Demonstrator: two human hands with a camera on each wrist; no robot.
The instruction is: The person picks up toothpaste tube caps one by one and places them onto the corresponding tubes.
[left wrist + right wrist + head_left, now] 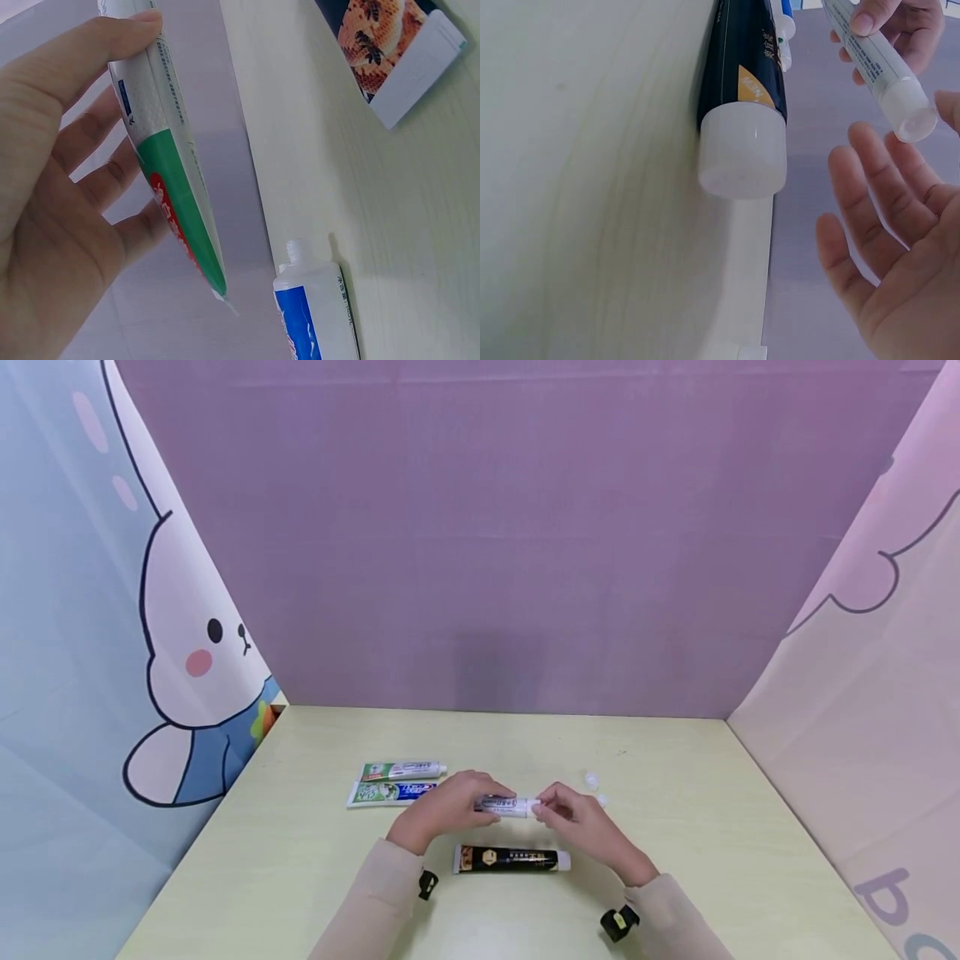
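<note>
My left hand [457, 802] holds a white toothpaste tube [504, 807] near its middle, thumb on one side and fingers on the other. In the left wrist view, this tube's tail end [180, 195] is green with a red label. At its other end is a white cap [909, 112], still on the tube. My right hand [581, 822] has its thumb and index finger at the cap, pinching it lightly, with the other fingers [855, 195] loosely spread. A black toothpaste tube [510, 859] with a white cap lies on the table below both hands.
Left of my hands lie a green-and-white toothpaste tube [401, 770] and a green-and-blue one [382, 792], partly behind my left hand. The blue-labelled tube's bare nozzle [298, 251] shows. Small white caps [592, 781] lie beyond my right hand. A purple cloth [495, 543] bounds the table's back.
</note>
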